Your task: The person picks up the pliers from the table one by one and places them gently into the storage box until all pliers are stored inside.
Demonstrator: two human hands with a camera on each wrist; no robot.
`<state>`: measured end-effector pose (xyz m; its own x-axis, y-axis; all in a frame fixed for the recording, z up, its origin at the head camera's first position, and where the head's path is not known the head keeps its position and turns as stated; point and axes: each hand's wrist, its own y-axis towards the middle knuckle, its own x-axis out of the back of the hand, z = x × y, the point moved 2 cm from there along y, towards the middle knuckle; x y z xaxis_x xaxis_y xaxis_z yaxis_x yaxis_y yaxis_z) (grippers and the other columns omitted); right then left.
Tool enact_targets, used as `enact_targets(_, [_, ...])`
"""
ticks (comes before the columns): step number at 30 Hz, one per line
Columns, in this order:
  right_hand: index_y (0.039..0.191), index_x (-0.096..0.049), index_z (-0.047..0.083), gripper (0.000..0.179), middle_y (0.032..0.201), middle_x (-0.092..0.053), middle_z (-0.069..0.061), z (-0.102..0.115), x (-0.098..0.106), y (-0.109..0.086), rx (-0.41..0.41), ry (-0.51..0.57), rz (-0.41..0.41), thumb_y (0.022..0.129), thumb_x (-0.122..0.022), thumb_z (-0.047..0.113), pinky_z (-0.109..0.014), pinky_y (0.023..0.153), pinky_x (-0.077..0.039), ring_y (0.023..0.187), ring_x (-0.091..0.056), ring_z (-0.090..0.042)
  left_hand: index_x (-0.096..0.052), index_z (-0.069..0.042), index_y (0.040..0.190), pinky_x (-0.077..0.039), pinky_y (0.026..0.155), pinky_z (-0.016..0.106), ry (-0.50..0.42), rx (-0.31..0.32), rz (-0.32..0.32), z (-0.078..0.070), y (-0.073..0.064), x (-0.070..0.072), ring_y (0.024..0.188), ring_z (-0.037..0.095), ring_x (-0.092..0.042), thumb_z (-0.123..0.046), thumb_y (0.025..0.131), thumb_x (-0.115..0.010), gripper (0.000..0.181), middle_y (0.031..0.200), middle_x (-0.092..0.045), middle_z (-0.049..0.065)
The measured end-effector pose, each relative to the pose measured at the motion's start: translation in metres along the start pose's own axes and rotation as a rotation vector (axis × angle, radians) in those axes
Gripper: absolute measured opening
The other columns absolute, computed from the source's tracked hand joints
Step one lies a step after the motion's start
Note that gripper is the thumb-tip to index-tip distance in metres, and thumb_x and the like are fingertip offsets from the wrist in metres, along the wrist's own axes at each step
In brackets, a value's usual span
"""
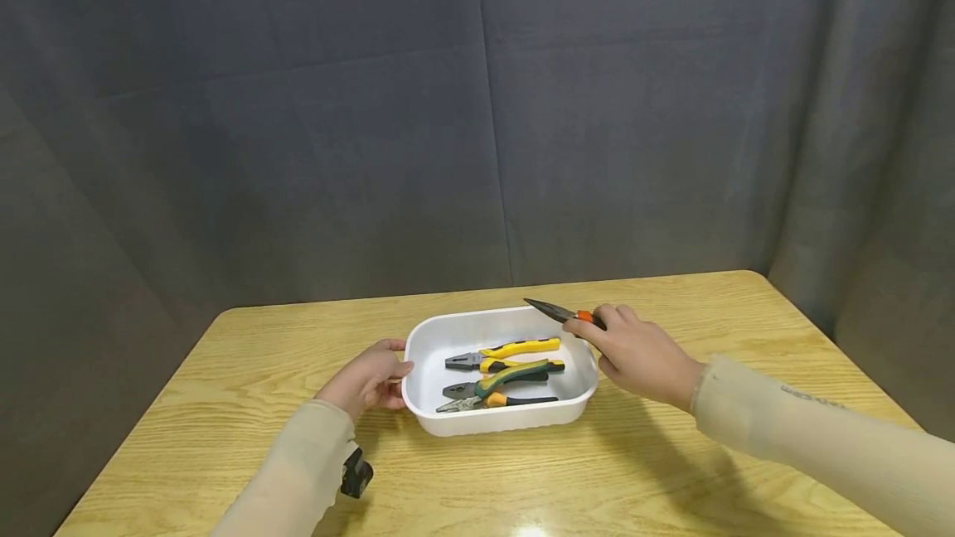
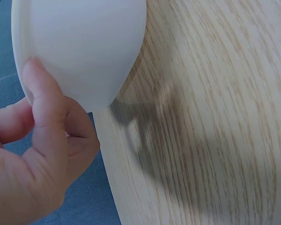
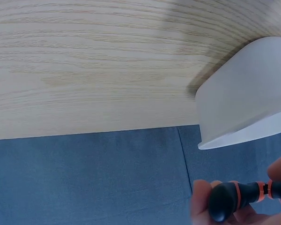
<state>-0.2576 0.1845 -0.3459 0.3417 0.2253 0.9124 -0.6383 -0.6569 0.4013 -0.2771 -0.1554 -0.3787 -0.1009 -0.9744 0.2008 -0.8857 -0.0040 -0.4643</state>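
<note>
A white plastic tray (image 1: 500, 423) stands on the table. My left hand (image 1: 376, 375) pinches its left end, thumb over the rim and fingers outside, as the left wrist view shows on the tray wall (image 2: 84, 47). Over the tray's right end, my right hand (image 1: 642, 355) holds long-nose pliers (image 1: 554, 310), dark jaws pointing left. Their black and orange handles (image 3: 246, 193) show in the right wrist view. Inside the tray lie yellow-and-black pliers (image 1: 525, 346) and green-and-yellow pliers (image 1: 522, 372), with an orange-and-black handle (image 1: 522, 400) near the front wall. These tools partly overlap.
The wood-grain table (image 1: 261, 404) extends on both sides of the tray, its far edge a little behind it. A dark grey curtain (image 1: 373, 147) hangs beyond the table and at its sides. A small black device (image 1: 356, 472) is strapped at my left wrist.
</note>
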Motion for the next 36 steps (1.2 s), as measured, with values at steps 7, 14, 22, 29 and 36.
enact_targets(7, [0.126, -0.058, 0.017, 0.052, 0.103, -0.055, -0.016, 0.000, -0.003, 0.004, 0.024, -0.034, 0.023, 0.079, -0.068, -0.003, -0.031, 0.050, -0.047, 0.085, -0.054, -0.029, -0.033, -0.002, 0.140, -0.050, 0.045, 0.018, -0.011, 0.001, 0.004, 0.001, 0.000, 0.000, 0.057, 0.014, -0.049, 0.000, 0.099, -0.045, 0.042, 0.086, -0.048, 0.013])
enact_targets(14, [0.125, -0.057, 0.019, 0.052, 0.104, -0.055, -0.017, 0.000, -0.008, 0.008, 0.069, -0.045, 0.040, 0.079, -0.069, -0.003, -0.033, 0.048, -0.048, 0.086, -0.054, -0.030, -0.033, -0.003, 0.140, -0.049, 0.045, 0.017, -0.017, 0.000, 0.009, 0.002, 0.000, 0.000, 0.057, 0.014, -0.049, 0.000, 0.100, -0.045, 0.042, 0.088, -0.047, 0.014])
enact_targets(22, [0.125, -0.055, 0.018, 0.050, 0.105, -0.055, -0.015, -0.003, -0.013, 0.018, 0.126, -0.070, 0.059, 0.080, -0.066, -0.002, -0.033, 0.051, -0.050, 0.087, -0.055, -0.029, -0.032, -0.003, 0.142, -0.051, 0.046, 0.019, -0.012, 0.010, 0.003, 0.001, 0.000, 0.000, 0.059, 0.015, -0.049, 0.000, 0.100, -0.045, 0.044, 0.092, -0.048, 0.016])
enact_targets(29, [0.126, -0.054, 0.019, 0.048, 0.104, -0.055, -0.013, -0.004, -0.012, 0.030, 0.169, -0.076, 0.103, 0.084, -0.065, 0.000, -0.032, 0.053, -0.051, 0.086, -0.054, -0.027, -0.032, -0.003, 0.141, -0.051, 0.047, 0.019, -0.007, 0.007, 0.013, 0.001, -0.001, 0.001, 0.060, 0.016, -0.050, 0.000, 0.100, -0.045, 0.043, 0.091, -0.048, 0.015])
enact_targets(36, [0.129, -0.053, 0.019, 0.049, 0.106, -0.054, -0.012, -0.003, -0.014, 0.040, 0.246, -0.143, 0.175, 0.084, -0.064, 0.003, -0.029, 0.051, -0.049, 0.085, -0.053, -0.025, -0.032, -0.003, 0.141, -0.050, 0.046, 0.018, -0.003, 0.008, 0.016, 0.001, -0.001, 0.001, 0.059, 0.015, -0.049, 0.000, 0.100, -0.045, 0.043, 0.088, -0.048, 0.014])
